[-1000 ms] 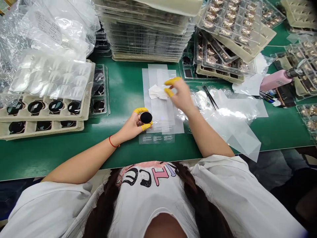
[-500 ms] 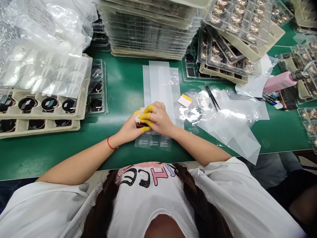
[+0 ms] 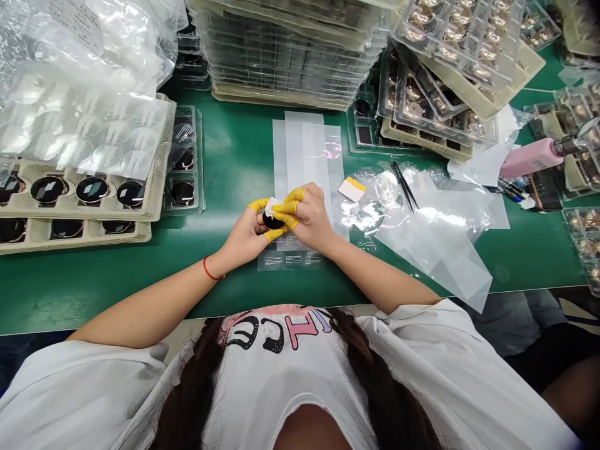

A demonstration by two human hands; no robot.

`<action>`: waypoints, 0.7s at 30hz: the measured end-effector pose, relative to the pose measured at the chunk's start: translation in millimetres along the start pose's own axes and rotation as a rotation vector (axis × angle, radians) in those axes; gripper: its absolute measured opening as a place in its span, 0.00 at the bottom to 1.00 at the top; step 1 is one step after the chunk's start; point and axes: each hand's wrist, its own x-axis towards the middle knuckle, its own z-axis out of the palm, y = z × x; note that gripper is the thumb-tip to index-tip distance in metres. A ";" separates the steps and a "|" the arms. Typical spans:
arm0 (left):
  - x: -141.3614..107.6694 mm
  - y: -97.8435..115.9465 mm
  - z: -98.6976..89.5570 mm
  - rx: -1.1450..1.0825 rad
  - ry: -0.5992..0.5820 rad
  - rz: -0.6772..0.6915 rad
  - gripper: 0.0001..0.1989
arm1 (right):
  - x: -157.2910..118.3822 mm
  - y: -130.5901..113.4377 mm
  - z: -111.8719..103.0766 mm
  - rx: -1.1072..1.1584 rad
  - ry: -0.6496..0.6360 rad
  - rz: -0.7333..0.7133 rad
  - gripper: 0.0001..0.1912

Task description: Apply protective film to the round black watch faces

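Observation:
My left hand (image 3: pixel 246 232), in yellow finger cots, is closed around the edge of a round black watch face (image 3: pixel 272 221). Pinched in the yellow-tipped fingers of my right hand (image 3: pixel 309 215) is a small white cloth (image 3: pixel 270 207), pressed against the dark round surface. Part of the watch face is covered by the fingers and the cloth. Below the hands lies a clear film sheet with printed labels (image 3: pixel 285 260). Long translucent film strips (image 3: pixel 304 150) stretch away behind them on the green table (image 3: pixel 225 162).
At left are trays of round watch faces (image 3: pixel 94 189) under a clear plastic lid. A tall tray stack (image 3: pixel 285 69) stands at the back. Tweezers (image 3: pixel 405 185), a white-and-yellow pad (image 3: pixel 352 189), loose film (image 3: pixel 440 231) and a pink bottle (image 3: pixel 532 157) lie to the right.
The watch face has tilted so that more of its black surface shows. My right hand has shifted slightly with the cloth, and its fingers have moved on the face.

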 end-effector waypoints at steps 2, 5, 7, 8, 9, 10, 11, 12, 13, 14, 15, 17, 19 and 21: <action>-0.6 0.9 -1.3 0.029 0.006 0.019 0.28 | -4.9 -2.9 -0.3 0.007 0.000 -0.061 0.13; -0.4 0.8 -2.7 0.129 0.051 0.084 0.28 | -8.2 -8.5 3.2 -0.028 -0.022 -0.131 0.13; 0.0 0.4 -1.5 0.110 0.043 0.069 0.27 | -3.0 -7.3 6.5 -0.061 -0.012 -0.090 0.13; 0.0 0.5 -0.2 0.075 0.019 0.035 0.27 | 1.5 -4.7 7.4 -0.070 -0.007 -0.047 0.13; -0.4 1.0 1.2 0.037 -0.003 -0.002 0.27 | 6.4 -1.1 7.3 -0.073 -0.008 0.006 0.13; -1.2 1.8 2.5 0.009 -0.013 -0.028 0.27 | 11.3 3.2 6.1 -0.076 -0.017 0.064 0.13; -2.4 2.9 3.5 -0.005 -0.011 -0.038 0.27 | 15.5 7.7 3.5 -0.079 -0.028 0.126 0.13; -3.8 4.1 4.1 -0.009 -0.004 -0.029 0.27 | 18.6 12.0 -0.5 -0.082 -0.039 0.183 0.13; -5.4 5.3 4.3 -0.006 0.001 -0.003 0.27 | 20.6 15.7 -5.7 -0.085 -0.043 0.236 0.14; -6.9 6.4 4.1 0.000 -0.001 0.033 0.27 | 21.5 18.5 -11.8 -0.091 -0.040 0.284 0.15; -8.2 7.2 3.7 0.005 -0.009 0.072 0.26 | 21.4 20.1 -18.4 -0.099 -0.029 0.325 0.17; -9.8 8.1 2.7 0.014 -0.015 0.156 0.25 | 19.6 19.1 -31.5 -0.100 -0.017 0.382 0.19; -9.9 8.4 2.3 0.022 0.031 0.250 0.24 | 17.8 13.2 -41.6 -0.045 -0.042 0.419 0.16; -9.3 8.4 2.4 0.052 0.083 0.315 0.23 | 17.4 4.7 -46.7 0.074 -0.119 0.452 0.11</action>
